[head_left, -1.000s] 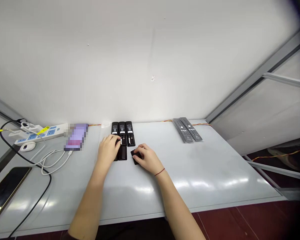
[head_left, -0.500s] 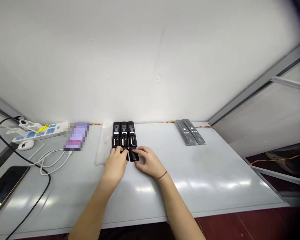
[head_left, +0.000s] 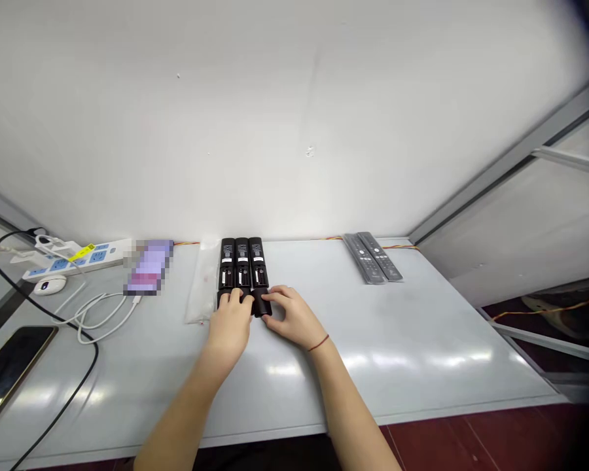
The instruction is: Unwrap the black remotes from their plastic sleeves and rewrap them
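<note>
Three black remote controls [head_left: 242, 252] lie face down side by side, their battery compartments exposed. At the near end of the right-hand one is a black battery cover [head_left: 261, 303]. My right hand [head_left: 292, 317] holds that cover from the right, thumb at its lower corner and fingertips at its upper edge. Curled fingers of my left hand [head_left: 230, 324] press on the near ends of the left and middle remotes, where the covers are mostly hidden beneath them. A clear plastic bag [head_left: 201, 288] lies flat to the left of the row.
Two remotes in clear sleeves [head_left: 373, 257] lie at the back right. On the left are a power strip [head_left: 98, 256], a white mouse [head_left: 50, 284], a pixelated phone [head_left: 150, 267] on a white cable [head_left: 103, 297], a dark phone [head_left: 17, 366] and a black cord [head_left: 91, 366].
My left fingers have shifted slightly over the near ends of the left and middle remotes. The right hand stays at the right cover, and the view has moved a little.
</note>
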The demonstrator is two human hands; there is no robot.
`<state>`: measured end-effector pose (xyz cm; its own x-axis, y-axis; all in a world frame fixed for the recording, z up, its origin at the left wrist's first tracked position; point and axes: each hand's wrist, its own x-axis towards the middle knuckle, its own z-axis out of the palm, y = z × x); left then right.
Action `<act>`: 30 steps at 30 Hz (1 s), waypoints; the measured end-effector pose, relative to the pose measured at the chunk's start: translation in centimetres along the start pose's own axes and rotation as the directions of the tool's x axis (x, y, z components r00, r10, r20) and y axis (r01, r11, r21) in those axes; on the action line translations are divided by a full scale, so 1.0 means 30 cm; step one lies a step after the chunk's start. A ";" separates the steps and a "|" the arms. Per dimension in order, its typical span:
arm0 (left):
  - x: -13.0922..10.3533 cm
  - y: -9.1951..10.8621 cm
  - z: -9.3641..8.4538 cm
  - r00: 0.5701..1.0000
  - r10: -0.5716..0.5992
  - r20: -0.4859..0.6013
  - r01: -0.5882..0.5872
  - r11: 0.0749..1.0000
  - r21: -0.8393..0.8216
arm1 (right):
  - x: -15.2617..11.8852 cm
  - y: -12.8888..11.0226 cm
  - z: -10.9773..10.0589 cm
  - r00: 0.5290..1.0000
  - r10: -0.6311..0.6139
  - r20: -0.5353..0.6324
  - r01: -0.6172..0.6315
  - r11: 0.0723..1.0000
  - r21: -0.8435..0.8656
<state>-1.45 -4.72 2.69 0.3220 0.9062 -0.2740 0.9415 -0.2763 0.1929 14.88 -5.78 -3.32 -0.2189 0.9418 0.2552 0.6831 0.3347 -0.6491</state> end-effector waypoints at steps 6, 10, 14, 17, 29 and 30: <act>0.001 -0.003 0.005 1.000 0.020 -0.011 -0.020 1.000 0.007 | 0.001 0.001 -0.001 0.999 -0.030 -0.020 0.031 0.999 0.025; 0.001 -0.007 0.008 0.999 0.040 -0.019 -0.040 0.999 -0.011 | 0.002 0.001 -0.001 0.999 -0.019 -0.031 0.020 0.999 0.030; 0.000 -0.008 0.010 0.999 0.036 -0.030 -0.036 0.999 -0.008 | 0.004 0.004 -0.002 1.000 -0.014 -0.020 0.014 1.000 0.028; 0.001 -0.009 0.012 0.999 0.023 -0.049 -0.023 1.000 0.004 | 0.004 0.009 -0.003 1.000 -0.011 -0.023 0.012 0.999 0.036; 0.007 -0.036 0.020 0.971 0.074 -0.229 -0.104 0.987 -0.123 | 0.005 0.034 -0.091 0.972 0.174 -0.157 -0.158 0.981 0.109; 0.008 -0.035 0.019 0.960 0.081 -0.269 -0.124 0.981 -0.146 | 0.003 0.068 -0.127 0.941 0.246 -0.233 -0.231 0.969 0.091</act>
<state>-2.31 -4.41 1.87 0.3586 0.9335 0.0057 0.8698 -0.3363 0.3610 18.92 -5.14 -1.89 0.1244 0.9608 0.2476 0.6491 0.1100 -0.7528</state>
